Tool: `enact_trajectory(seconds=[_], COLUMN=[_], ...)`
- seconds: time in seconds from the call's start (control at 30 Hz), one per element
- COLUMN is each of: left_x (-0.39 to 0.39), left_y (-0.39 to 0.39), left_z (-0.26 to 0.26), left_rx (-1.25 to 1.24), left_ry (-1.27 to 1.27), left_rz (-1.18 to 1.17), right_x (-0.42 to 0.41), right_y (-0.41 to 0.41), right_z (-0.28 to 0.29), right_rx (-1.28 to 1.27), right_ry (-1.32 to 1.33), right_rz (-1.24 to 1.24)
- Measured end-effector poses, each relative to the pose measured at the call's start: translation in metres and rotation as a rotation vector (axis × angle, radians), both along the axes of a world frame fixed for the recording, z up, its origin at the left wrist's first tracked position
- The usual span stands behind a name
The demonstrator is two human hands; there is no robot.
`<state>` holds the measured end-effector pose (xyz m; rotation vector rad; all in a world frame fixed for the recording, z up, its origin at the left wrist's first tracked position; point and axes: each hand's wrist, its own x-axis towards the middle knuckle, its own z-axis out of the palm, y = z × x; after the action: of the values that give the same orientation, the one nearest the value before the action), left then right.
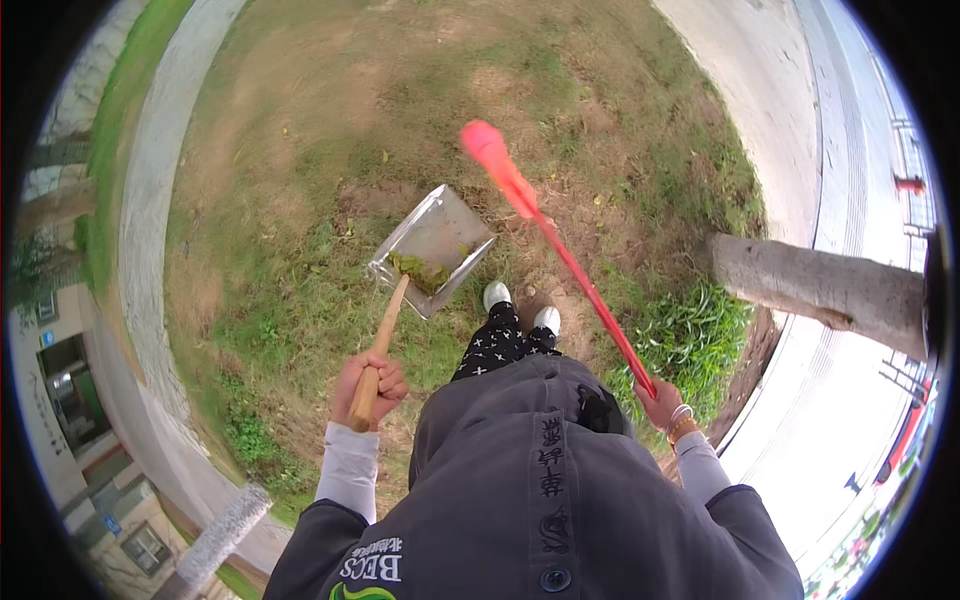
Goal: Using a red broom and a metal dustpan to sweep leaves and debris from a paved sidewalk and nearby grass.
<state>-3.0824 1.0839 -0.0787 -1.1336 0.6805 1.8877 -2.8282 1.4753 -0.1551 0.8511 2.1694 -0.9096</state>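
Observation:
My left hand [373,386] is closed around the wooden handle [388,322] of a metal dustpan [448,225]. Green and yellowish leaves [424,271] lie inside the pan, near its handle end. The pan is over the grass, ahead and to the left of my feet. My right hand [663,405], with bracelets at the wrist, grips the end of a long red stick [592,296]. Its far end is a blurred pinkish-red head [491,150], pointing forward and left, beyond the pan's right side; the blur hides what kind of tool it is.
Patchy grass and bare soil [420,90] surround my white shoes [547,320]. A tree trunk [817,289] stands at the right, with taller grass [686,352] near its base. Pale paving [772,90] borders the right, and a curved path [154,150] the left. Another trunk [225,532] is at lower left.

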Motion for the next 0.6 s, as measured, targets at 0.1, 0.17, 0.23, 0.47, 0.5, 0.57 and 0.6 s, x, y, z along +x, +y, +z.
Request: enact_trajectory(seconds=[0.1,0.17,0.23,0.47,0.5,0.57,0.6], left_x=[-0.012,-0.021,-0.032,-0.068,-0.072,-0.074,-0.078], left_y=[0.014,0.022,0.035,0.102,0.11,0.123,0.126], left_z=[-0.003,-0.015,-0.033,-0.071,-0.078,-0.085,-0.095], left_rx=[-0.031,-0.006,0.029,-0.024,-0.025,-0.134,-0.138], left_ry=[-0.002,0.034,0.067,0.222,0.222,0.295,0.278], left_rz=[-0.135,-0.214,-0.298,-0.689,-0.715,-0.777,-0.827], right_x=[0.014,0.011,0.011,0.02,0.019,0.01,0.015], right_y=[-0.003,-0.005,-0.012,-0.045,-0.048,-0.049,-0.053], right_z=[-0.003,0.007,0.01,-0.015,-0.021,-0.028,-0.045], right_rx=[0.012,-0.231,-0.302,-0.262,-0.268,-0.088,0.003], right_ry=[-0.026,-0.179,-0.166,-0.214,-0.212,-0.255,-0.21], right_rz=[-0.15,-0.507,-0.636,-0.724,-0.748,-0.523,-0.46])
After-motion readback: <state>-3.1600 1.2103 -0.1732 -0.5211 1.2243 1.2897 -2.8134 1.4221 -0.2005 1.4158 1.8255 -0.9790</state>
